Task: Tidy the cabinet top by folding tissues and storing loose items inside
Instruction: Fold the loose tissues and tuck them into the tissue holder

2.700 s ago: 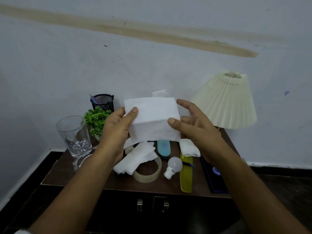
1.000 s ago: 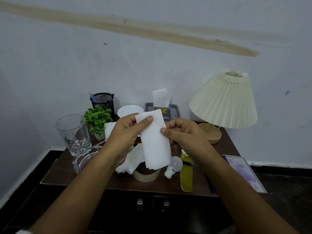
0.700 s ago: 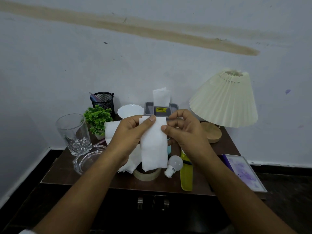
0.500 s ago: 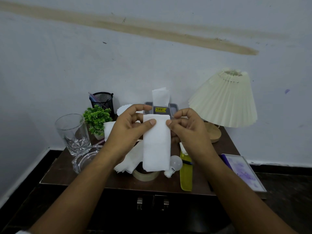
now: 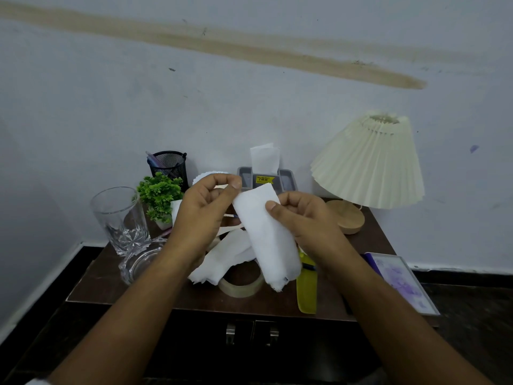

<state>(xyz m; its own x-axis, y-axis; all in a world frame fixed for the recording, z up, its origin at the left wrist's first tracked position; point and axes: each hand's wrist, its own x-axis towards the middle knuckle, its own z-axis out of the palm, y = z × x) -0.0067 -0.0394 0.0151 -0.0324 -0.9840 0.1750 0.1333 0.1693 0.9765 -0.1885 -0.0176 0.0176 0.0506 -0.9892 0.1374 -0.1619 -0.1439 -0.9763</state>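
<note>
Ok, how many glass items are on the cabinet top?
2: a tall tumbler at the back left, a low glass bowl just in front of it. Others may be hidden.

The cabinet top (image 5: pixel 194 298) bears a glass (image 5: pixel 119 218), plant (image 5: pixel 159 194), lamp (image 5: pixel 350 218), tape roll (image 5: pixel 241 284) and loose tissues (image 5: pixel 219 262).

A folded tissue (image 5: pixel 266 237) is held tilted above the cabinet top (image 5: pixel 133 290). It is pinched at its upper end by the right hand (image 5: pixel 302 218), whose thumb is laid across its front, and by the left hand (image 5: pixel 205 215) along its upper left edge. Beneath it, crumpled tissues (image 5: pixel 222 263), a tape roll (image 5: pixel 241 286) and a flat yellow item (image 5: pixel 306 294) are seen. A tall glass (image 5: pixel 119 215), a glass bowl (image 5: pixel 140 261), a small plant (image 5: pixel 159 194) and a mesh pen holder (image 5: pixel 168 165) are set to the left. A grey tissue box (image 5: pixel 286 182) is placed at the wall, and a pleated lamp (image 5: pixel 366 162) and a purple book (image 5: pixel 399 282) to the right.
</note>
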